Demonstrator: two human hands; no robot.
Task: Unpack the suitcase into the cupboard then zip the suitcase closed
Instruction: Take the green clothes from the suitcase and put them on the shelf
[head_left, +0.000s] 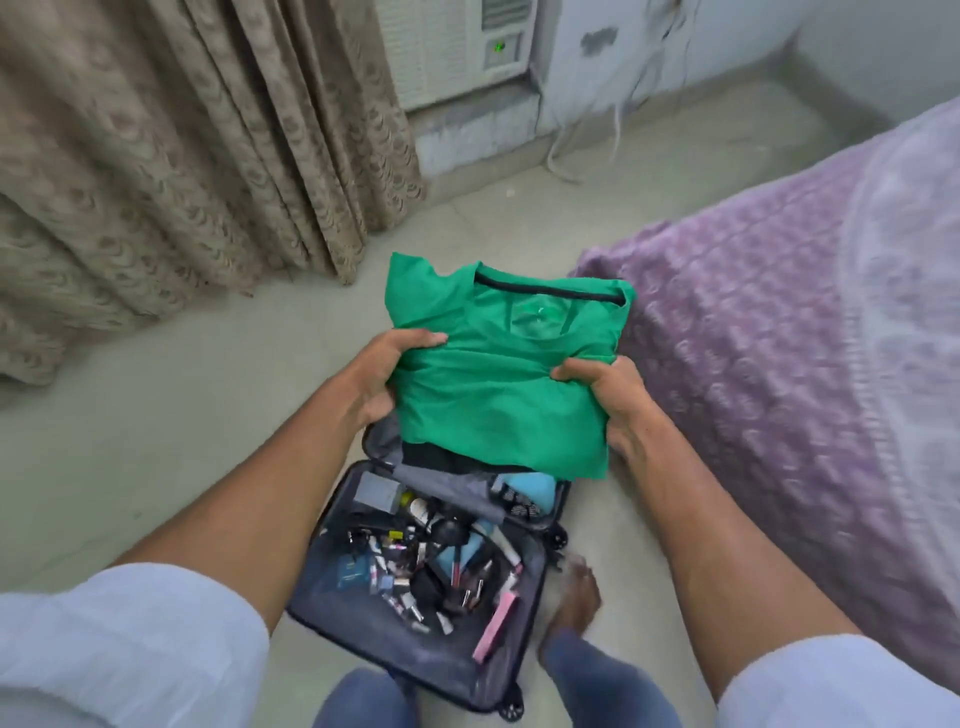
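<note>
A folded green T-shirt (498, 374) with a dark collar hangs in the air above the open suitcase (332, 613) on the floor. My left hand (387, 371) grips the shirt's left edge, thumb on top. My right hand (608, 395) grips its right edge the same way. The near half of the dark suitcase holds several small cosmetics, tubes and bottles (441, 561). The far half is mostly hidden under the shirt; a dark garment (431, 460) and a blue item (530, 488) show there. No cupboard is in view.
A bed with a purple patterned cover (779, 364) fills the right side. Beige curtains (182, 156) hang at the left. A white cooler unit (457, 47) stands against the far wall with a loose cord (566, 156). My bare foot (571, 597) is beside the suitcase.
</note>
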